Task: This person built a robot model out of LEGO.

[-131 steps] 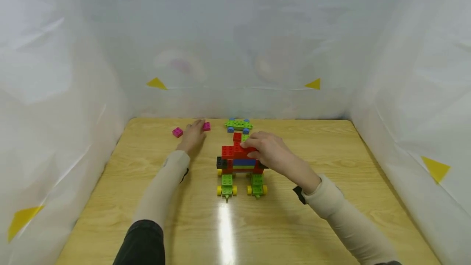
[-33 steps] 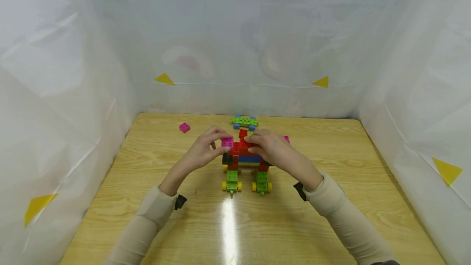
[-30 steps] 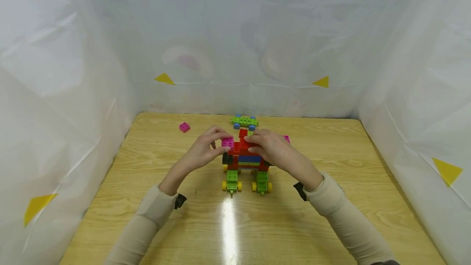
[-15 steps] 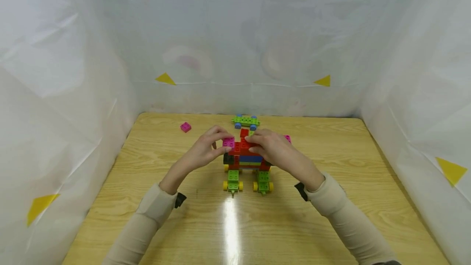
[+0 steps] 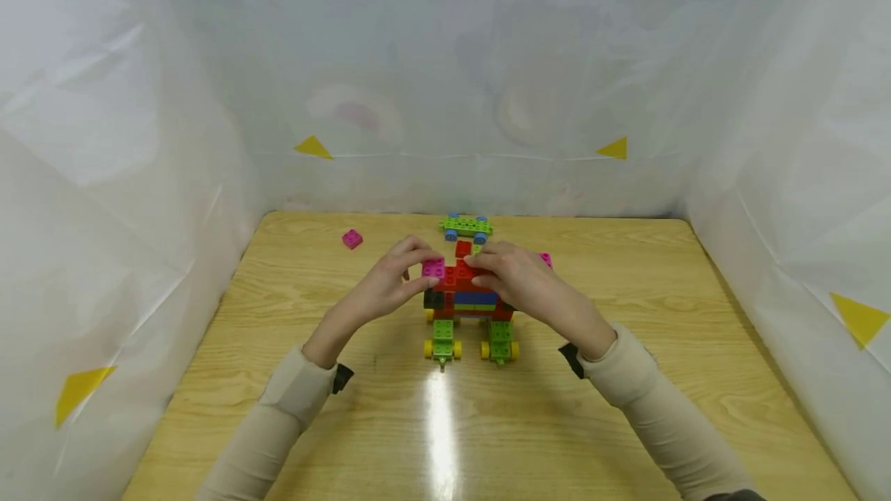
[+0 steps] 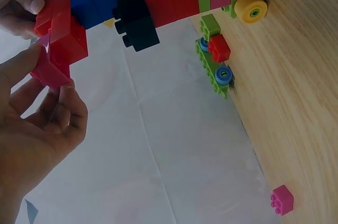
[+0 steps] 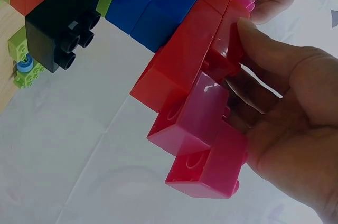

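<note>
A brick model [image 5: 476, 299] of red, blue, black and green toy building bricks stands upright on yellow-wheeled green bases [image 5: 442, 339]. My left hand [image 5: 386, 281] pinches a pink brick [image 5: 433, 268] between thumb and fingers at the left end of its top. In the left wrist view that pink brick [image 6: 52, 71] touches the red brick [image 6: 68, 42] beside it. My right hand [image 5: 525, 284] grips the red top brick [image 7: 224, 44] of the model. Two stepped pink bricks [image 7: 208, 152] stick out at the model's right end, partly behind this hand in the head view.
A loose pink brick [image 5: 352, 239] lies at the table's back left. Behind the model stands a green wheeled base [image 5: 466, 227] with blue wheels; a red brick [image 5: 463, 250] shows just in front of it. White sheeting [image 5: 445, 83] encloses the wooden table [image 5: 626, 292] on three sides.
Since the oldest frame, my left hand has brought a pink brick from the back of the table to the model's top left. Over the last second, both hands have stayed almost still.
</note>
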### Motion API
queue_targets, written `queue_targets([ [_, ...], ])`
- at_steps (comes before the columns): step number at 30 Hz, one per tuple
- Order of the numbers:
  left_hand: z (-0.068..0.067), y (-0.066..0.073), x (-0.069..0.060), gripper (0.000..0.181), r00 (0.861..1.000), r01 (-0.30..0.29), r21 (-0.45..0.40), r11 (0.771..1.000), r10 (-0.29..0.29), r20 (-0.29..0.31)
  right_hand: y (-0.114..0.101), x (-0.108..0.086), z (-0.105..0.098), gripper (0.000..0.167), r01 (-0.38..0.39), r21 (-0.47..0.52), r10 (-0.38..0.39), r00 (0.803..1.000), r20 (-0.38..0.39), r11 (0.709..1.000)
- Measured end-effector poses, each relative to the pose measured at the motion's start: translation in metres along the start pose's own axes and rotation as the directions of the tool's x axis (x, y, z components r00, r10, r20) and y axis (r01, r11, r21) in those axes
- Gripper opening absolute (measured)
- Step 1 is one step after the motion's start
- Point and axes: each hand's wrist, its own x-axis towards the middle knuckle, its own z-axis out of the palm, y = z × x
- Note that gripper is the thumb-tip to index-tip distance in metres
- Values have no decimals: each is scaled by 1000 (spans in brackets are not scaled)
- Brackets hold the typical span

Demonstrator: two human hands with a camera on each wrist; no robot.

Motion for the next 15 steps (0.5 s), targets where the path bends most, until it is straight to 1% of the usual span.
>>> queue_targets([
  [7,1,1,-1,29,1000,-29,15,999,29,-3,-2,-3,-1,24,4,9,-4,1000,-9,1000],
  [11,2,1,-1,28,999,-37,18,999,37,-8,-3,-4,-1,23,-1,9,1,1000,-12,1000],
  [15,3,0,-2,29,1000,4,-19,1000,-5,-17,-3,-4,-2,23,-3,11,3,1000,-12,1000],
])
